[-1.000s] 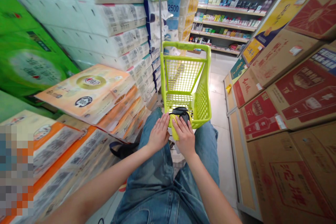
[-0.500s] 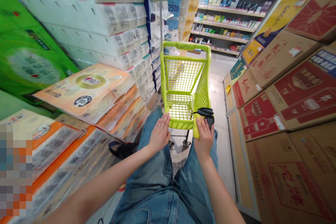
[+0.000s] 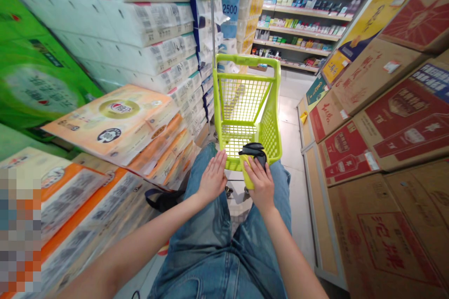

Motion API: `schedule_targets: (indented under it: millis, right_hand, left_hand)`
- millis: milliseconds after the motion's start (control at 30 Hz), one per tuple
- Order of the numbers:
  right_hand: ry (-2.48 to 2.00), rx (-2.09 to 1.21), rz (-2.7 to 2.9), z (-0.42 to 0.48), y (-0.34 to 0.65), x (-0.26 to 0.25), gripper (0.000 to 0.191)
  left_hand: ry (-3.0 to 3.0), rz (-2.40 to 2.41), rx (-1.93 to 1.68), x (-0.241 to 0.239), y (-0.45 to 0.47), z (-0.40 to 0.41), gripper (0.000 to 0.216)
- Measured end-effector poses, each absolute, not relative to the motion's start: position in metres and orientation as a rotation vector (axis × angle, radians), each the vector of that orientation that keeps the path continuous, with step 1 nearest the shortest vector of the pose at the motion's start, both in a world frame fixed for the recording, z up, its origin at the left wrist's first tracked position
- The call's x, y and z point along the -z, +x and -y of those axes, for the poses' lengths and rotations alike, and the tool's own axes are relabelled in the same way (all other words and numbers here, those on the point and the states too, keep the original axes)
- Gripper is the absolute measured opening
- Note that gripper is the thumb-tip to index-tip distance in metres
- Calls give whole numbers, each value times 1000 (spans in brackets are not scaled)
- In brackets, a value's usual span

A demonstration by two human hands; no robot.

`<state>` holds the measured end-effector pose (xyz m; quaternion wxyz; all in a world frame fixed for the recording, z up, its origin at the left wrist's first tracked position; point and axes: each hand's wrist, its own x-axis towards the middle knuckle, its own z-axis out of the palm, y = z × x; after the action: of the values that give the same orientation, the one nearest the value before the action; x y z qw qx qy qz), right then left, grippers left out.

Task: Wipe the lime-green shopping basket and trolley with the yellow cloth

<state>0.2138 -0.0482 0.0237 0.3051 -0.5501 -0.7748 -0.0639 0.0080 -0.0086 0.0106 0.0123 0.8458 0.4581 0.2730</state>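
Yellow cloth (image 3: 246,178) leftward along green basket (image 3: 271,138)

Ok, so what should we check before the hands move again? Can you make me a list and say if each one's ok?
1. Right hand on the yellow cloth: ok, its fingers lie over the cloth and the black item.
2. Left hand by the green basket: ok, it is at the near left corner.
3. Hands apart: ok, a gap shows between them.
4. Left hand's grip on the edge: cannot tell, the underside is hidden.
5. Wheels locked: cannot tell, too small and partly covered.
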Motion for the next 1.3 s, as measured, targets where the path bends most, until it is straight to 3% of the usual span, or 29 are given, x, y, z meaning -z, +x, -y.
schedule_targets:
  millis: [233,433,667,833,1067,1300]
  right_hand:
    - [-1600,238,1786,50,281,-19,63]
    - [-1603,217,1738,48,213,-18,68]
    - [-1441,133,1946,44,152,-25,54]
    - [-1438,170,2012,45,208,-27,63]
    - [-1650,357,1749,48,286,-22,61]
    - [-1594,244,1754,43,198,-19,66]
  left_hand:
    - [2641,-1436,-845,-9,12,8,86]
    - [2620,-1448,-889,-9,12,10,75]
    - [2611,-1402,-888,-10,7,9,63]
    - [2620,-1404,-889,-11,7,8,63]
    - [2618,-1405,-905,-7,11,7,63]
    - [2601,-1435,-918,-7,11,8,64]
